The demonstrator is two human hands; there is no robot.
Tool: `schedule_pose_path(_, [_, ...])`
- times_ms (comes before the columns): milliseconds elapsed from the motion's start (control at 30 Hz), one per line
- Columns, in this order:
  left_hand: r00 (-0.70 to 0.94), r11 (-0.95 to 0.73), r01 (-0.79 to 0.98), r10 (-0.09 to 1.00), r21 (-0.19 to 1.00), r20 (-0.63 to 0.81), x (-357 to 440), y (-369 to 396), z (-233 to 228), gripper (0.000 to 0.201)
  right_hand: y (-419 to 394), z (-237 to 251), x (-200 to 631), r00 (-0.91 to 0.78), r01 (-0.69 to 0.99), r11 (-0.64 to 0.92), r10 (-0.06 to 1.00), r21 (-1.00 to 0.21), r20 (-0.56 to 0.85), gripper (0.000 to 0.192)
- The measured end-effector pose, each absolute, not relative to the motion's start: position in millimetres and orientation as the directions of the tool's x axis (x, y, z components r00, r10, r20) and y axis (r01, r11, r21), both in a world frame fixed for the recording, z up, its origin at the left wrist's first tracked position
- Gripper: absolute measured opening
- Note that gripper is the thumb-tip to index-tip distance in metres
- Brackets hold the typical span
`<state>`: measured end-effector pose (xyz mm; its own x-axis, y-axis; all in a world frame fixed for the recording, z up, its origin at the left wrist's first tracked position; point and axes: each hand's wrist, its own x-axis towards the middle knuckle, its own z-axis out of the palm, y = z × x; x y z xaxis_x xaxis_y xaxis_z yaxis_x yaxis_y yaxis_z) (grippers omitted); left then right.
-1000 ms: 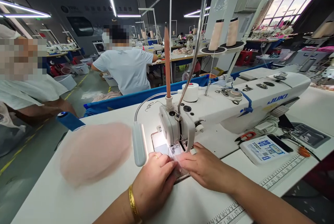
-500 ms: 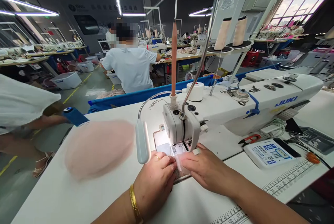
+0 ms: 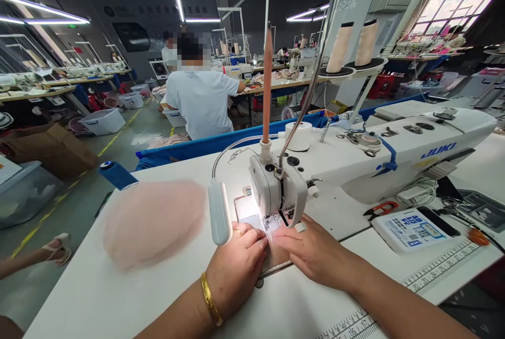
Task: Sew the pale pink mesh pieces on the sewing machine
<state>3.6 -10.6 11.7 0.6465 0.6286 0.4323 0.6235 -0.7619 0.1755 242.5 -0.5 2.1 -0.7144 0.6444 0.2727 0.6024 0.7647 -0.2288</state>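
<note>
The white sewing machine (image 3: 335,162) stands across the table, its needle end lit by the lamp (image 3: 220,212). Under the needle area lies a small piece of thin, pale sheer fabric (image 3: 270,236). My left hand (image 3: 241,262), with a gold bangle and a ring, has its fingers curled together on the fabric's left side. From the right, my right hand (image 3: 315,255) pinches the fabric's other edge, fingers pressed together close to the presser foot. My fingers partly hide the fabric. Left of the lamp rests a soft, blurred pink pile (image 3: 155,226).
A blue thread cone (image 3: 117,175) stands at the table's left edge. Right of the machine lie red-handled snippers (image 3: 381,210) and a white box (image 3: 414,229). Measuring tape (image 3: 437,268) runs along the front edge. Ahead, a co-worker (image 3: 199,99) sits beyond the blue cloth trough (image 3: 177,148).
The fabric between my hands has moved forward, under the needle area, and less of it shows. A passer-by at the left has mostly left view. The view has shifted slightly.
</note>
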Motion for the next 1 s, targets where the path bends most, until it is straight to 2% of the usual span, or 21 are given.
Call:
schedule_pose_path(133, [0.63,-0.746,0.641,0.646,0.182,0.431,3.0,-9.7,11.5,0.028,-2.3,5.6,241.5,-0.722,0.608,0.756,0.653,-0.24,0.228,0.025])
schedule_pose_path(333, [0.622,-0.738,0.651,0.653,0.178,0.432,2.8,-5.4,10.1,0.029,-0.3,3.0,241.1,-0.717,0.612,0.758,0.652,-0.226,0.247,0.025])
schedule_pose_path(533, [0.598,-0.719,0.666,0.675,0.2,0.432,0.3,0.6,5.2,0.029,4.1,1.3,237.3,-0.648,0.665,0.71,0.703,-0.232,0.293,0.029])
schedule_pose_path(633, [0.55,-0.679,0.663,0.727,0.314,0.411,-2.9,7.8,-0.1,0.028,6.1,-0.7,236.7,-0.63,0.662,0.713,0.696,-0.231,0.345,0.035])
schedule_pose_path(733, [0.332,-0.471,0.71,0.879,0.524,0.342,-4.1,24.8,-5.8,0.02,7.7,-4.2,237.5,-0.625,0.655,0.722,0.684,-0.223,0.376,0.041])
schedule_pose_path(800, [0.175,-0.317,0.716,0.944,0.622,0.279,-1.5,41.8,-8.8,0.013,8.1,-5.9,237.6,-0.618,0.653,0.72,0.686,-0.234,0.384,0.044])
schedule_pose_path(867, [0.107,-0.243,0.706,0.965,0.666,0.239,4.3,60.1,-10.7,0.009,8.1,-6.7,236.9,-0.611,0.65,0.718,0.688,-0.249,0.39,0.046])
schedule_pose_path(1000, [0.048,-0.138,0.625,0.989,0.769,0.138,18.4,84.4,-10.9,0.025,6.9,-8.8,234.6,-0.602,0.651,0.716,0.689,-0.25,0.405,0.046])
